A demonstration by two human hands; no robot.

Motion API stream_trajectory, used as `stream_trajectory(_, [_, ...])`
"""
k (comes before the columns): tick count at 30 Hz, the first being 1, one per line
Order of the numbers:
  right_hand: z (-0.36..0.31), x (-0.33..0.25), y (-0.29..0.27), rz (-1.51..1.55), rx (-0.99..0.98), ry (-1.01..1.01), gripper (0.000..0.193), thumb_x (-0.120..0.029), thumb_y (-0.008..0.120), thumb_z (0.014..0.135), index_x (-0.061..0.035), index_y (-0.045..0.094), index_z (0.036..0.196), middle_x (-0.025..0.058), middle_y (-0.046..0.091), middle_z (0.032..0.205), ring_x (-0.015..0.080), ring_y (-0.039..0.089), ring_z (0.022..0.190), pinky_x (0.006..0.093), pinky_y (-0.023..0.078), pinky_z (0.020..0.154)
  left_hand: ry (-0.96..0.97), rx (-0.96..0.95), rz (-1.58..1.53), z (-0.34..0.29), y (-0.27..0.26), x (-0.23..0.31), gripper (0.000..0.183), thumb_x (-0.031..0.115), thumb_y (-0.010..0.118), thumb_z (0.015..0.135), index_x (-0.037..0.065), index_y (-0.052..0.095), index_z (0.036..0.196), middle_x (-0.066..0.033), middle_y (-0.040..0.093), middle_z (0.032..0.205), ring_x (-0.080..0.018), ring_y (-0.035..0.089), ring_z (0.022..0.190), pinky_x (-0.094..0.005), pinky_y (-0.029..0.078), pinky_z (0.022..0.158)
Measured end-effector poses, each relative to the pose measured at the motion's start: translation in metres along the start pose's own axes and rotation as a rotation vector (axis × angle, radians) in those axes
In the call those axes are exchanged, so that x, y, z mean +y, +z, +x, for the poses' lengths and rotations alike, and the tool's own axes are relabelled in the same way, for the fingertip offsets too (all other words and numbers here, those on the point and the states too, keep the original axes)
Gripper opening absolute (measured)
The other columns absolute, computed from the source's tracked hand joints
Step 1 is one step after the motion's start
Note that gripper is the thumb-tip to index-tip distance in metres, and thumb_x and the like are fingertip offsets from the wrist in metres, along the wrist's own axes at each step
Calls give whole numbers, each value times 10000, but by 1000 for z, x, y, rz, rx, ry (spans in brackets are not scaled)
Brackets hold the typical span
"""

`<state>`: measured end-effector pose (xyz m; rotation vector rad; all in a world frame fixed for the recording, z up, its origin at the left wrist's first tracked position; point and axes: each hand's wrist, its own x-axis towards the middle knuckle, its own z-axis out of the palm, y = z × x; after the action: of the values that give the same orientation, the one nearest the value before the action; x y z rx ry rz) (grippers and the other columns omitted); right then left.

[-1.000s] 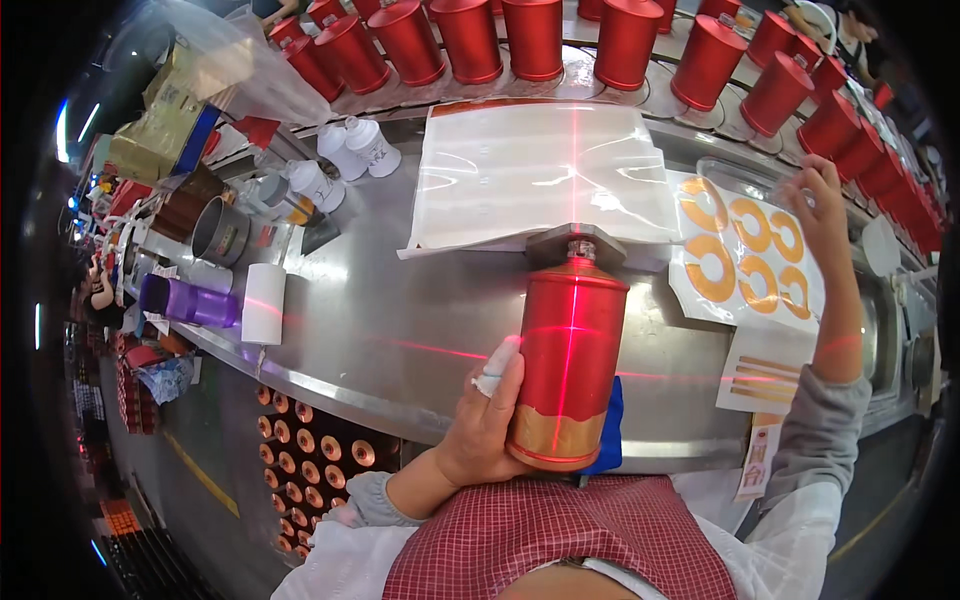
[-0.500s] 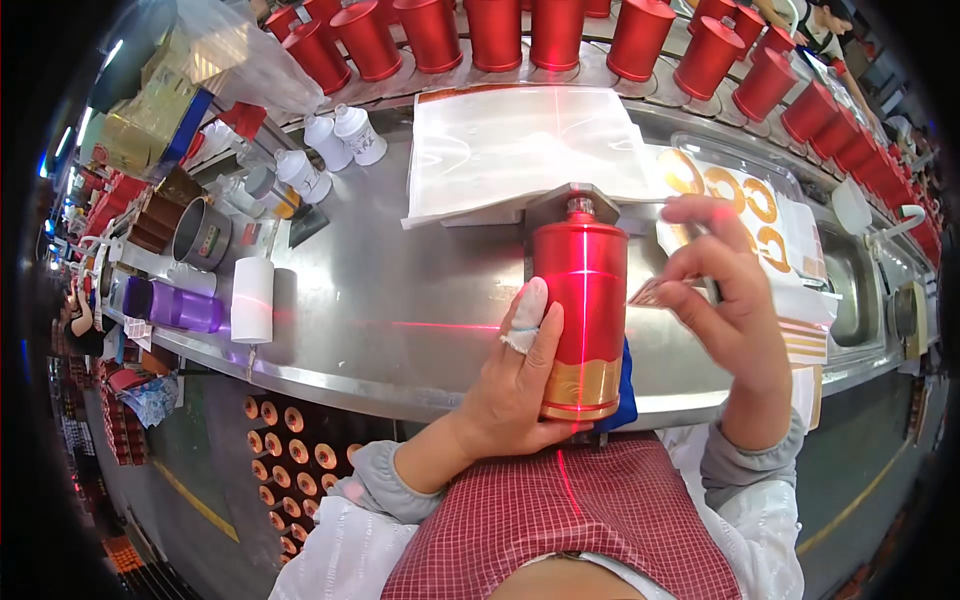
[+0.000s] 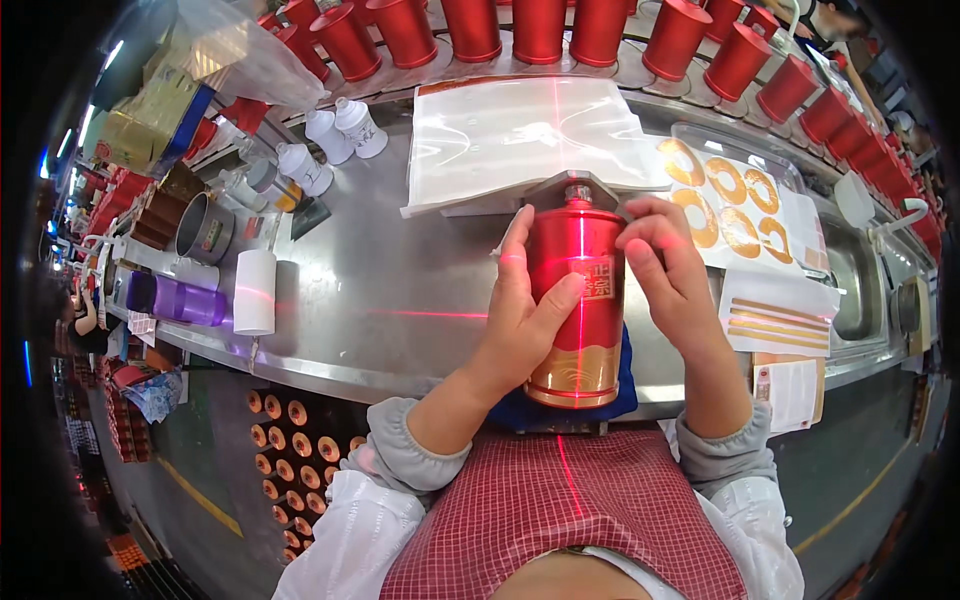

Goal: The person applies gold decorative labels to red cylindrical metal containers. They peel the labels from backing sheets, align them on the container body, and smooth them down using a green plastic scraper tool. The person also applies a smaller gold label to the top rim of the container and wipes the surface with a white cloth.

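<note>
A red bottle with a gold band at its base leans upright in front of me, its neck against a dark angled rest. My left hand is wrapped round its left side, the thumb pressed on the front beside a small gold square label. A white cover is on one finger, mostly hidden now. With bent fingers, my right hand touches the bottle's upper right side. Blue cloth lies under the bottle's base.
White sheets lie behind the bottle. To the right are a sheet of gold ring stickers and a sheet of gold strips. White bottles, a paper roll and a purple bottle stand left. Red bottles line a conveyor.
My right hand has come left from holding a small flat piece to touching the bottle. A gold label now shows on the bottle's front. My left hand has shifted up; the conveyor bottles moved right.
</note>
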<state>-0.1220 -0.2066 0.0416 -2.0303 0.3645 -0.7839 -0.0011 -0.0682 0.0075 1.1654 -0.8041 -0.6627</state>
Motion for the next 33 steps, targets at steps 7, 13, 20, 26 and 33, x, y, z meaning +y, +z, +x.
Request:
stream_trajectory(7, [-13, 15, 17, 166, 93, 184, 257, -253, 720, 833, -60, 556, 877, 160, 478, 1189, 267, 457, 1172, 366, 353, 997, -77, 6, 41, 10, -5, 3, 806, 290, 632, 918, -82, 151, 1447, -226, 368, 1385, -268, 433, 1265, -365, 368, 1061])
stream_trajectory(13, [-13, 17, 19, 299, 83, 259, 288, -244, 745, 799, -66, 541, 899, 180, 451, 1224, 279, 433, 1199, 377, 333, 1020, -114, -18, -4, 12, -8, 6, 836, 307, 654, 900, -78, 149, 1444, -221, 354, 1384, -268, 402, 1288, -368, 353, 1071])
stream_trajectory(20, [-12, 18, 20, 294, 62, 235, 352, -287, 764, 785, -62, 531, 921, 189, 446, 1243, 285, 433, 1201, 384, 336, 1021, -136, -47, 4, 11, -12, 4, 876, 300, 670, 888, -58, 112, 1459, -205, 312, 1408, -271, 359, 1317, -374, 328, 1088])
stream_trajectory(26, [-12, 21, 22, 276, 63, 194, 384, -310, 775, 774, -63, 526, 929, 192, 439, 1253, 287, 430, 1199, 384, 353, 1010, -135, -66, -52, 9, -13, 5, 913, 307, 676, 886, -37, 72, 1478, -188, 292, 1421, -266, 342, 1327, -377, 321, 1092])
stream_trajectory(33, [-11, 21, 22, 269, 53, 168, 387, -304, 778, 772, -64, 525, 940, 183, 418, 1262, 277, 421, 1203, 371, 364, 993, -175, -99, -173, 9, -13, 12, 934, 305, 674, 892, 2, 29, 1496, -175, 272, 1436, -256, 326, 1333, -380, 307, 1098])
